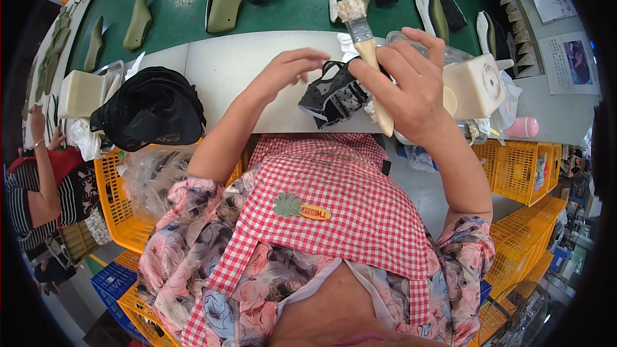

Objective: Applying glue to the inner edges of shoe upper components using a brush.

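Note:
My right hand (411, 83) grips a flat paintbrush (365, 51) by its pale wooden handle; the whitish, clotted bristles point up and away from me. Just left of the brush, over the near edge of the light worktop (218, 77), is a black dotted mesh shoe upper (331, 95) with straps. Its right end goes behind the brush and my right fingers, so I cannot tell whether they touch it. My left hand (289, 71) hovers at the upper's far left side, fingers stretched out and slightly blurred, with nothing seen in them.
Beyond the worktop, a green belt (183, 19) carries several olive shoe lasts (225, 3), some beside black uppers. Left lies a heap of black fabric pieces (151, 109). Right stand a whitish plastic container (475, 87) and a pink bottle (522, 127). Yellow crates (119, 199) flank me; another person (38, 199) works far left.

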A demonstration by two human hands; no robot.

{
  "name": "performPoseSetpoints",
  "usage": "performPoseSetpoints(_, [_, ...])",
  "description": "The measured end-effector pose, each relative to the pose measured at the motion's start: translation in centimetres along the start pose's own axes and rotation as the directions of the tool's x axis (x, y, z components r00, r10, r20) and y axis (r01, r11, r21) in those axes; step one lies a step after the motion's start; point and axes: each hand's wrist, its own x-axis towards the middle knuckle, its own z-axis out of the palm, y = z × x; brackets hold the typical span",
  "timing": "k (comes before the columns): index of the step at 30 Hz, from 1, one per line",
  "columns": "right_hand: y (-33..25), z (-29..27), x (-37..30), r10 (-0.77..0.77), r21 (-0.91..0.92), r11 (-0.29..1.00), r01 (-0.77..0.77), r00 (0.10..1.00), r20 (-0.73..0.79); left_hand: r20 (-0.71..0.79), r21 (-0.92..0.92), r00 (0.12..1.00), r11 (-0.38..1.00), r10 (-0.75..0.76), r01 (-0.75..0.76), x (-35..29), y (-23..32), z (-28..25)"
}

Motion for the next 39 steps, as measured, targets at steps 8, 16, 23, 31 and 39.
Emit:
performPoseSetpoints(8, [1.6, 0.5, -0.5, 0.052, -0.019, 0.998, -0.052, 0.998, -0.02, 0.3, -0.192, 0.946, 0.964, -0.119, 0.182, -2.3, -3.2, 1.6])
performPoseSetpoints(16, [2.7, -0.7, -1.6, 0.107, -0.116, 0.986, -0.12, 0.988, -0.112, 0.393, -0.446, 0.908, 0.833, -0.147, 0.328, -1.4, -5.4, 1.7])
performPoseSetpoints(23, [-3.5, -3.7, -7.5, 0.593, 0.482, 0.719, -0.501, 0.803, -0.051, 0.35, -0.695, 0.936, 0.682, 0.045, 0.227, -2.0, -5.0, 1.4])
performPoseSetpoints(31, [-6.7, 0.8, -12.9, 0.825, 0.629, 0.021, -0.777, 0.369, 0.428, 0.205, -0.656, 0.978, 0.746, 0.027, 0.117, -2.3, -5.3, 2.6])
performPoseSetpoints(39, [-6.2, 3.1, -12.2, 0.735, 0.616, 0.173, -0.768, 0.517, 0.438, 0.2, -0.533, 0.98, 0.839, 0.002, 0.107, -2.4, -4.7, 3.8])
